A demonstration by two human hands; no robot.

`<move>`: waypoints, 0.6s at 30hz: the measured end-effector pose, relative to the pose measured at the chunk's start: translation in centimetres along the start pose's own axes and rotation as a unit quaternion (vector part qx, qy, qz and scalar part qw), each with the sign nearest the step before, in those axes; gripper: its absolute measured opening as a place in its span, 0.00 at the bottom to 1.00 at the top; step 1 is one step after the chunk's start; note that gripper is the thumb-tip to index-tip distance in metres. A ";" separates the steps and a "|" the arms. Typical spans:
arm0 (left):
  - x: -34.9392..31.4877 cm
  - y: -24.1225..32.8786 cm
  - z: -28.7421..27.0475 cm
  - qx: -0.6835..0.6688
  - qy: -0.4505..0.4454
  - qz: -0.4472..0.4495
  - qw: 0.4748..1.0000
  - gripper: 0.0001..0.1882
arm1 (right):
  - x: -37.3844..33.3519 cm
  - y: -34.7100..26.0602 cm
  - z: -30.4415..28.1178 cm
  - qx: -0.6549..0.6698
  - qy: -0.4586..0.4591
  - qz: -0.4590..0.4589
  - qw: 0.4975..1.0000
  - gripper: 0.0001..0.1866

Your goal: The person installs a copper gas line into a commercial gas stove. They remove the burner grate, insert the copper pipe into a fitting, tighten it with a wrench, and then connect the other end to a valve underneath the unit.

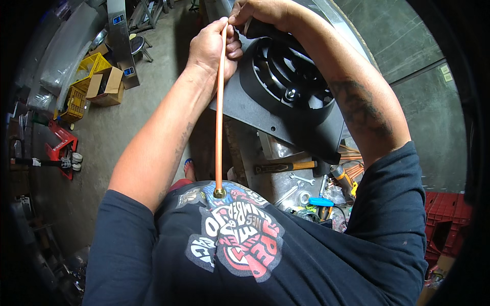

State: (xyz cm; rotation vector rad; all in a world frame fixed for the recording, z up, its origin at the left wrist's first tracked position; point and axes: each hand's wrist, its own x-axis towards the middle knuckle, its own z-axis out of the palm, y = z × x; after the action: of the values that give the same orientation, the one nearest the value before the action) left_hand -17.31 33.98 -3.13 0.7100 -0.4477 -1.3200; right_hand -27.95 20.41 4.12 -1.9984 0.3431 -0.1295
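Head view is showing the left hand (pixel 215 47) gripping a copper tube (pixel 220 117) at upper centre, its brass flare nut (pixel 219 193) hanging at the lower end, mid-frame. The right hand (pixel 265 12) is meeting the tube's top; whether it is gripping, I cannot tell. A black fan housing (pixel 248 84) is sitting right of the tube, above a hammer (pixel 287 167).

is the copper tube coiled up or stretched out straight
Stretched out, nearly straight: the copper tube runs in one line, without loops, from the left hand down to the brass nut.
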 end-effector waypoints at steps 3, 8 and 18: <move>-0.3 0.5 0.2 0.008 -0.009 -0.019 1.000 0.19 | 0.1 1.0 -0.4 -0.031 0.044 0.002 0.999 0.11; -1.8 1.3 0.4 -0.006 -0.006 -0.110 0.994 0.20 | 1.1 2.1 -0.3 -0.026 0.038 0.007 0.999 0.13; -1.4 -0.6 1.7 -0.061 0.053 -0.001 0.997 0.19 | 0.2 1.3 0.2 0.011 0.041 0.034 0.999 0.09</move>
State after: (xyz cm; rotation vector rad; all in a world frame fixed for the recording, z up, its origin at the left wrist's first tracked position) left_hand -19.13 34.91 -2.19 0.6738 -0.2788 -1.2930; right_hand -27.91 19.97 2.83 -1.9609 0.4606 -0.1721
